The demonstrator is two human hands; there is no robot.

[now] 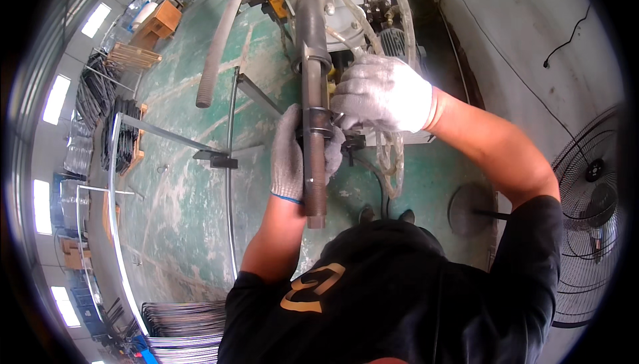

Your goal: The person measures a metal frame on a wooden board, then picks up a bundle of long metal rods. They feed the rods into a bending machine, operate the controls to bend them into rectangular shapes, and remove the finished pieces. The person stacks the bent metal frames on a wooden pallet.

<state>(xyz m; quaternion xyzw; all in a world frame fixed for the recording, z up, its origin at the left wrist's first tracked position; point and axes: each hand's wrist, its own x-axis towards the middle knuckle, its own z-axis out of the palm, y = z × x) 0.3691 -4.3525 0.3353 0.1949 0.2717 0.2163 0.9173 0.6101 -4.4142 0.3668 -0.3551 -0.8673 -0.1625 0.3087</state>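
The machine (346,4) stands at the top of the view, on the green floor (180,197), and everything else is placed from it. A thick dark steel shaft (313,111) juts out of the machine toward the person, its near end threaded and hanging free above the floor. The right arm comes in from the right, bent sharply at the elbow, bare forearm slanting up to the shaft. The right hand (383,94), in a grey knit glove, lies palm down just right of the shaft below the machine, fingers curled around a small part at the metal collar (318,121) that rings the shaft; what exactly it pinches cannot be told. The left arm rises nearly straight from below. The left hand (293,154), gloved too, wraps the shaft from behind just under the collar, closed firmly around it. Clear hoses (393,151) dangle from the machine beside the right wrist.
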